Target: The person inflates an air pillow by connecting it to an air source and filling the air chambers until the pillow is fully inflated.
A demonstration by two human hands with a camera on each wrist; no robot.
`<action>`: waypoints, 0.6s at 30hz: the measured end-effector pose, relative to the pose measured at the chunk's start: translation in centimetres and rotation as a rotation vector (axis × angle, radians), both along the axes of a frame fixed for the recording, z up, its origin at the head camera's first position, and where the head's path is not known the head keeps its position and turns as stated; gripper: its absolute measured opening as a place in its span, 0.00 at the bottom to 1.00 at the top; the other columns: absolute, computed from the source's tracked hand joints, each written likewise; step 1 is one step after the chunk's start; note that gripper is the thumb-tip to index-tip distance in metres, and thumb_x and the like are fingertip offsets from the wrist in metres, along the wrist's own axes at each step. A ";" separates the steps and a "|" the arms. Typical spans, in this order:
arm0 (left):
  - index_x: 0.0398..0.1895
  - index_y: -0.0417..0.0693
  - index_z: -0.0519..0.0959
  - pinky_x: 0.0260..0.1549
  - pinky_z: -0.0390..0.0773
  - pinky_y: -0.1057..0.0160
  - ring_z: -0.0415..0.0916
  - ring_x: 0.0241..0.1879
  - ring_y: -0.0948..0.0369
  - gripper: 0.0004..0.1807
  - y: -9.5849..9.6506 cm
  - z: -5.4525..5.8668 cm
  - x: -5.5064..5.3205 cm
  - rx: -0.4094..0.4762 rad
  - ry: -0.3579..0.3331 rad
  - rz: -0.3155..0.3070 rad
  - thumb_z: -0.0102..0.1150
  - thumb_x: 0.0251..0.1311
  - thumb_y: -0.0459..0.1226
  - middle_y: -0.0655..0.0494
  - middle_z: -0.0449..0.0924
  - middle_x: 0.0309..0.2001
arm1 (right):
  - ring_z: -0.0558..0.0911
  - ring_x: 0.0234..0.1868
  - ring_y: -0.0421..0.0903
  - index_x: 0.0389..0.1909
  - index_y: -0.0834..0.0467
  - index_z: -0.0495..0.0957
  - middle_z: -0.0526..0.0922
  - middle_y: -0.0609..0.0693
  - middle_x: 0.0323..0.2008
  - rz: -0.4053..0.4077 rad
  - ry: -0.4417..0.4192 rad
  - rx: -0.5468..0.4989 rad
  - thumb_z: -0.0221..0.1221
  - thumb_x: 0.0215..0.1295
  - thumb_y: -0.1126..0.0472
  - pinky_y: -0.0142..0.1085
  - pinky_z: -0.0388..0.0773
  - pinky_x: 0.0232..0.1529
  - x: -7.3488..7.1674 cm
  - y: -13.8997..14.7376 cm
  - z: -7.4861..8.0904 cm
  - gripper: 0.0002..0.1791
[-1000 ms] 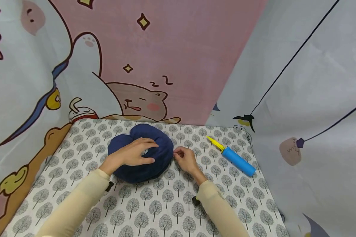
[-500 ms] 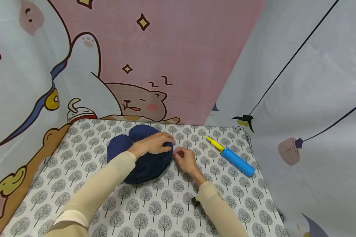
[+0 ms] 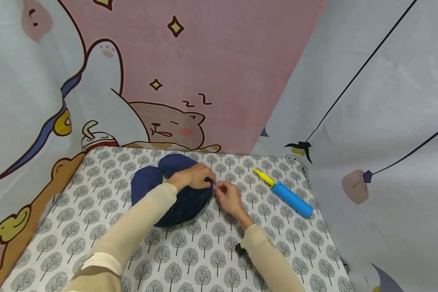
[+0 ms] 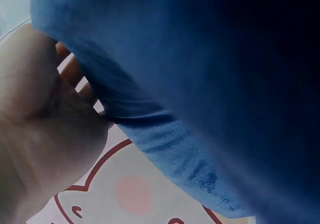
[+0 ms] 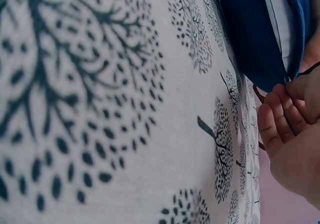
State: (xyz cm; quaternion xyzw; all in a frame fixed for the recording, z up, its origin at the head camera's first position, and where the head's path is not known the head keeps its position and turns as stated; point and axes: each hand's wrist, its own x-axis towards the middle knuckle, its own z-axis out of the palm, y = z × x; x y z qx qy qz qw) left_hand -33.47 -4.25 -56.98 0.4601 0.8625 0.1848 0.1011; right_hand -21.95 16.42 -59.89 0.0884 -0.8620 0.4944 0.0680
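A navy blue U-shaped neck pillow point(image 3: 184, 207) lies on the table. My left hand point(image 3: 195, 176) reaches across its top and grips the right edge, its fingers bent over the fabric. In the left wrist view, part of the fingers hides behind the blue cloth point(image 4: 165, 98). Right beside it, my right hand point(image 3: 230, 199) pinches at the pillow's right side. From the right wrist view, thumb and fingertips meet at the end of an open zipper point(image 5: 288, 77), with white lining point(image 5: 276, 21) showing in the gap. The pull itself is hidden by the fingers.
To the right lies a blue hand pump point(image 3: 292, 198) with a yellow nozzle. The table point(image 3: 190, 263) wears a tree-print cloth. Cartoon-printed curtains point(image 3: 219, 73) hang behind and on both sides.
My left hand has slid right over the pillow from its middle to its right edge and now grips there. The right hand stays at the same spot.
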 end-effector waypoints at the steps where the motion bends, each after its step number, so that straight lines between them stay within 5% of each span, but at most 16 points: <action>1: 0.54 0.63 0.95 0.77 0.77 0.42 0.88 0.63 0.54 0.12 0.1 0.3 0.2 -0.004 -0.013 0.009 0.68 0.74 0.40 0.60 0.93 0.59 | 0.83 0.32 0.35 0.42 0.58 0.91 0.92 0.53 0.35 -0.002 -0.002 -0.003 0.69 0.79 0.63 0.26 0.80 0.36 0.0 0.0 0.0 0.04; 4: 0.53 0.60 0.95 0.83 0.69 0.39 0.86 0.67 0.50 0.11 0.3 1.7 1.3 -0.045 -0.038 0.040 0.68 0.75 0.40 0.57 0.92 0.63 | 0.85 0.34 0.38 0.42 0.58 0.90 0.93 0.54 0.36 -0.004 0.003 -0.004 0.69 0.78 0.63 0.26 0.81 0.38 0.0 0.2 -0.1 0.04; 8: 0.49 0.57 0.95 0.80 0.73 0.41 0.86 0.64 0.49 0.08 0.6 3.2 2.4 -0.085 0.012 0.047 0.70 0.75 0.38 0.56 0.93 0.60 | 0.89 0.37 0.41 0.41 0.57 0.91 0.94 0.53 0.37 -0.005 0.021 0.008 0.69 0.79 0.63 0.27 0.84 0.40 0.1 0.3 -0.1 0.04; 11: 0.44 0.58 0.94 0.70 0.81 0.47 0.88 0.56 0.53 0.05 0.5 2.8 2.1 -0.083 0.099 0.029 0.72 0.74 0.39 0.58 0.94 0.54 | 0.90 0.38 0.41 0.42 0.58 0.91 0.94 0.53 0.37 0.014 0.047 0.017 0.70 0.78 0.64 0.28 0.86 0.41 0.2 0.3 0.1 0.03; 18: 0.41 0.58 0.95 0.60 0.87 0.48 0.90 0.51 0.54 0.04 0.2 3.6 1.9 -0.053 0.121 0.086 0.74 0.71 0.39 0.59 0.94 0.47 | 0.87 0.35 0.39 0.43 0.62 0.90 0.93 0.53 0.36 0.105 0.083 0.032 0.69 0.78 0.66 0.30 0.85 0.39 0.9 0.5 0.9 0.03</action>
